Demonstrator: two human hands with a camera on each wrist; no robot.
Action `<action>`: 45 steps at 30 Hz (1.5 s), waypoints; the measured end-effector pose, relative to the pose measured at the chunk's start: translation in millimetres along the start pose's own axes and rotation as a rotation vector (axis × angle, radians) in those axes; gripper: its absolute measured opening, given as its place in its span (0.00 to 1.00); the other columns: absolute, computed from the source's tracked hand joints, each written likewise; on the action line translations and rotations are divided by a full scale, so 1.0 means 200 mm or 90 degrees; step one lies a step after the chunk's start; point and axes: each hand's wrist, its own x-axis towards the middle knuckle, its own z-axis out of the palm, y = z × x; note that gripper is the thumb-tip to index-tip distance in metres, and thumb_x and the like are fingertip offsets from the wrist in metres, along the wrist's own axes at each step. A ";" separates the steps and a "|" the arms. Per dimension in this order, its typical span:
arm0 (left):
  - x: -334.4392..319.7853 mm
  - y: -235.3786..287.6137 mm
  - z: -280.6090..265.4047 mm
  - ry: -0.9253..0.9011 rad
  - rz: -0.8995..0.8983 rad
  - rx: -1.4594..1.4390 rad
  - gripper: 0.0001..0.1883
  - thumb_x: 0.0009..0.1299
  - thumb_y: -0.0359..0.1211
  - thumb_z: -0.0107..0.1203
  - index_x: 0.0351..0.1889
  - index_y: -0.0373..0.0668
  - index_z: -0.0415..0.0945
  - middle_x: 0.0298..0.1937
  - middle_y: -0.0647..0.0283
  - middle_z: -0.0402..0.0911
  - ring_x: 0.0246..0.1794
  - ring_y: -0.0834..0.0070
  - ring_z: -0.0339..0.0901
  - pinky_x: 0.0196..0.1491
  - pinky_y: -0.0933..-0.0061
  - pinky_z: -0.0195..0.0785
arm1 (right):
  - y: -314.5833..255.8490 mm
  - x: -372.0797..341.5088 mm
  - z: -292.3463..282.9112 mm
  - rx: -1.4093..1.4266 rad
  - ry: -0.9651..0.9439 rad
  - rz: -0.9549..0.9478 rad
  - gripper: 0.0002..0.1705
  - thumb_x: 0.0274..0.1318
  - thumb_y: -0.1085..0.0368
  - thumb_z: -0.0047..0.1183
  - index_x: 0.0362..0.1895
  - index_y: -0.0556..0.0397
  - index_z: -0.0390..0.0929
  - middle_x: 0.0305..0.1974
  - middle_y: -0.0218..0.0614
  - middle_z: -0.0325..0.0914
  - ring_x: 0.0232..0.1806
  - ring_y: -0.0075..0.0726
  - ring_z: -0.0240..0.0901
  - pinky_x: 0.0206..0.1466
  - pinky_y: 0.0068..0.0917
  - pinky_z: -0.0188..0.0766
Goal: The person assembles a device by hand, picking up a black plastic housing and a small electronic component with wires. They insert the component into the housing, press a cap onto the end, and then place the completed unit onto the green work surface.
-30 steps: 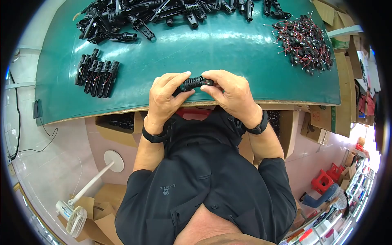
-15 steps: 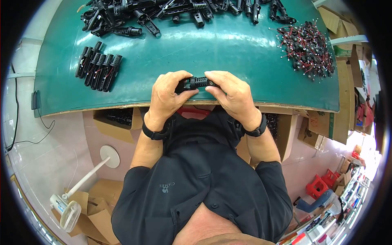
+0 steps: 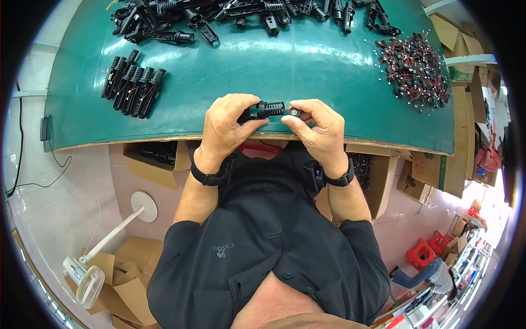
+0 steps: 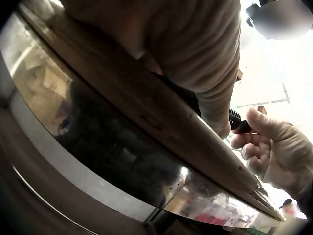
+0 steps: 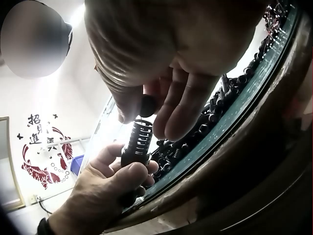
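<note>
In the head view, my left hand point(image 3: 222, 123) grips a black plastic housing point(image 3: 272, 108), its ribbed, spring-like end pointing right. The part inside the palm is hidden by the fingers. Just beyond that ribbed end, my right hand point(image 3: 324, 131) pinches a small round black piece point(image 3: 295, 112) between thumb and fingertips. The right wrist view shows this black piece point(image 5: 146, 105) close over the open end of the ribbed housing point(image 5: 139, 139), with what looks like a thin wire between them. Both hands are held over the front edge of the green table point(image 3: 329, 71).
Similar black housings stand grouped point(image 3: 143, 90) at the table's left. A heap of black housings point(image 3: 176, 37) lies along the back. At the right is a pile of small black parts with red wires point(image 3: 413, 71). Cardboard boxes point(image 3: 148, 167) sit under the table.
My right hand has drawn back to the right with the small black piece, opening a gap at the ribbed end it was touching. The left hand keeps hold of the housing.
</note>
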 end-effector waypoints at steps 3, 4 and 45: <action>0.00 0.01 0.00 -0.007 0.006 0.020 0.24 0.53 0.32 0.81 0.47 0.46 0.83 0.41 0.65 0.88 0.42 0.62 0.86 0.44 0.63 0.73 | -0.02 0.00 -0.01 -0.026 -0.020 0.030 0.14 0.60 0.71 0.73 0.49 0.60 0.87 0.38 0.35 0.87 0.33 0.23 0.84 0.37 0.21 0.81; 0.00 0.01 0.00 -0.011 0.010 0.030 0.24 0.53 0.32 0.81 0.48 0.46 0.83 0.42 0.65 0.88 0.42 0.62 0.86 0.44 0.63 0.73 | -0.02 0.00 -0.01 -0.026 -0.021 0.029 0.14 0.60 0.71 0.73 0.49 0.60 0.87 0.38 0.35 0.87 0.33 0.23 0.84 0.37 0.21 0.81; -0.01 0.01 -0.01 -0.043 -0.030 -0.010 0.24 0.53 0.33 0.82 0.47 0.45 0.85 0.39 0.63 0.88 0.38 0.61 0.85 0.44 0.64 0.75 | 0.10 -0.02 0.03 0.309 -0.046 0.202 0.19 0.71 0.77 0.59 0.64 0.62 0.80 0.50 0.36 0.85 0.42 0.28 0.86 0.51 0.26 0.87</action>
